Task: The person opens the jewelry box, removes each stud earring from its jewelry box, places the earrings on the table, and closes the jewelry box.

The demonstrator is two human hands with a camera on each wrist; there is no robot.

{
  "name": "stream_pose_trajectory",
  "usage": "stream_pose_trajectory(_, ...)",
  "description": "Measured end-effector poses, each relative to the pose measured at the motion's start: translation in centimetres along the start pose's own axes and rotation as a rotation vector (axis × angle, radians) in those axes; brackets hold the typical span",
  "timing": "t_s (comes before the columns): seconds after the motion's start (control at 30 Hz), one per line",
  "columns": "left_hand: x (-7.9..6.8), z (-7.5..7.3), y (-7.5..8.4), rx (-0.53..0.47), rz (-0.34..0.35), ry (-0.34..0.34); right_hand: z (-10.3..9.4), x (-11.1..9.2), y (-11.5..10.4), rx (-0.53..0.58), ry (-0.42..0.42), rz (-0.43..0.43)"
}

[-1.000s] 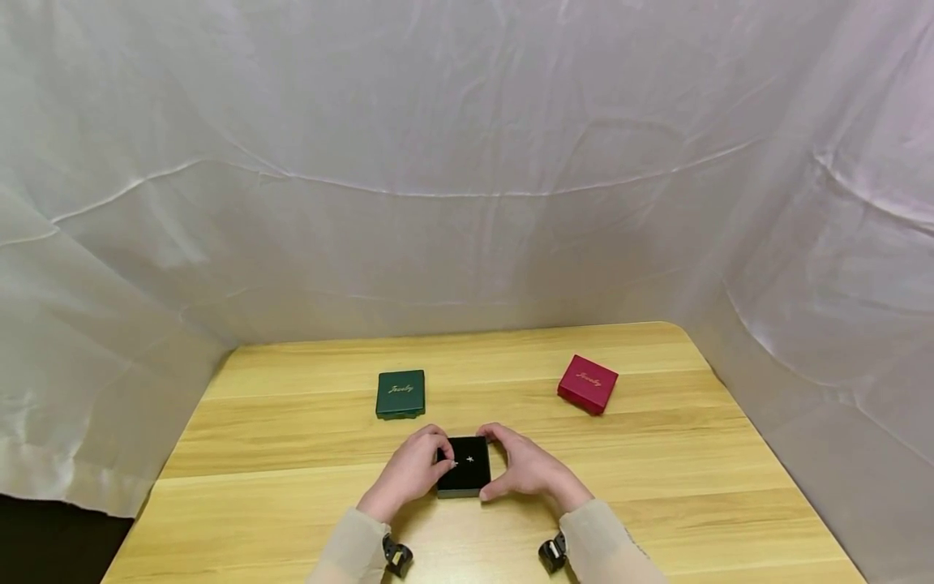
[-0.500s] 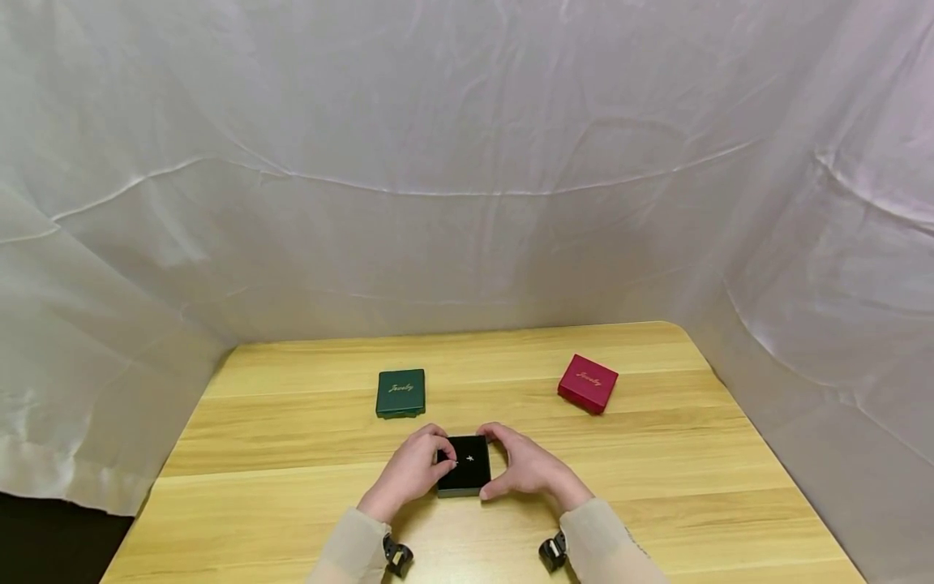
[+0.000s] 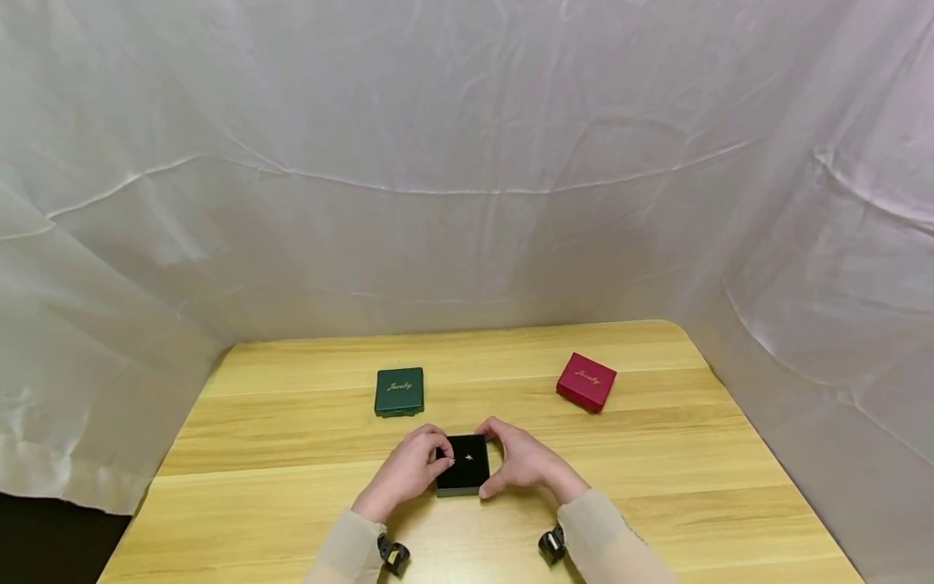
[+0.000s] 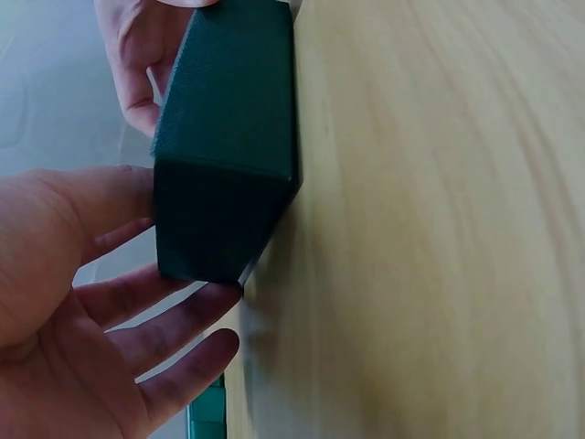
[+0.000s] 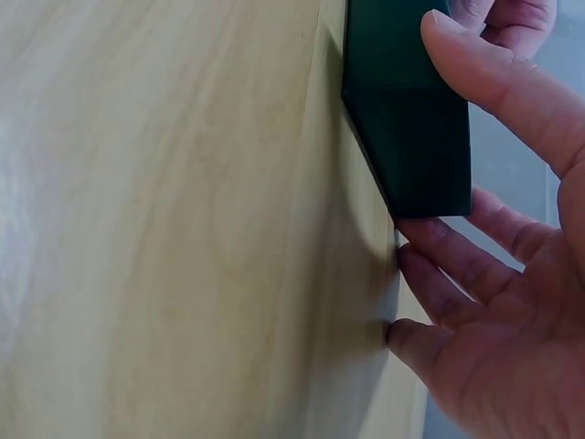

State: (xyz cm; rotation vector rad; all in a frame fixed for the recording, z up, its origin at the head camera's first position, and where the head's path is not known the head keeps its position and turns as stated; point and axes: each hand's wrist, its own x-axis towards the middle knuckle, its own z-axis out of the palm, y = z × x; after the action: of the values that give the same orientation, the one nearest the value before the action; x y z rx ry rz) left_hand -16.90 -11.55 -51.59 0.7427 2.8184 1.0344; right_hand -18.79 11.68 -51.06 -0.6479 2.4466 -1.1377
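Observation:
A dark green jewelry box base (image 3: 459, 491) with a black pad lies on the table between both hands. Near the middle of its pad sits a small silver star-shaped earring (image 3: 469, 457). My left hand (image 3: 414, 467) reaches over the box's left side, and its thumb and index finger pinch a tiny silver earring (image 3: 453, 461), mostly hidden by the fingertips. The right hand (image 3: 521, 458) grips the box's right side, thumb at the near corner and fingers at the far one. Both wrist views show the box's plain green wall (image 4: 224, 110) close up, with the pad out of sight.
A green box lid (image 3: 399, 391) marked "Jewelry" in gold lies behind the left hand. Farther right is a red jewelry box (image 3: 587, 381), set at an angle. Pale curtains (image 3: 467, 243) hang along the back and sides of the wooden table (image 3: 292, 430).

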Motion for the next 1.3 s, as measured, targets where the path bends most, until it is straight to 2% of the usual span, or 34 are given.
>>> stream_pose_trajectory(0.3,-0.6,-1.4,0.1,-0.037,0.026,0.055,0.0,0.4,-0.2,-0.032,-0.001,0.007)
stream_pose_trajectory(0.47,-1.2,-2.4,-0.2,-0.025,0.012,0.096,0.2,0.3,-0.2,-0.034,0.006,0.012)
stream_pose_trajectory(0.77,-2.8,-4.4,-1.5,-0.032,-0.107,0.147,0.3,-0.1,-0.8,-0.041,0.022,0.029)
stream_pose_trajectory(1.0,-4.1,-6.0,-3.5,-0.021,-0.204,0.189,0.5,-0.2,-1.2,-0.052,0.034,0.061)
stream_pose_trajectory(1.3,-5.7,-7.6,-6.4,0.006,-0.301,0.191,0.5,-0.2,-1.4,-0.056,0.039,0.096)
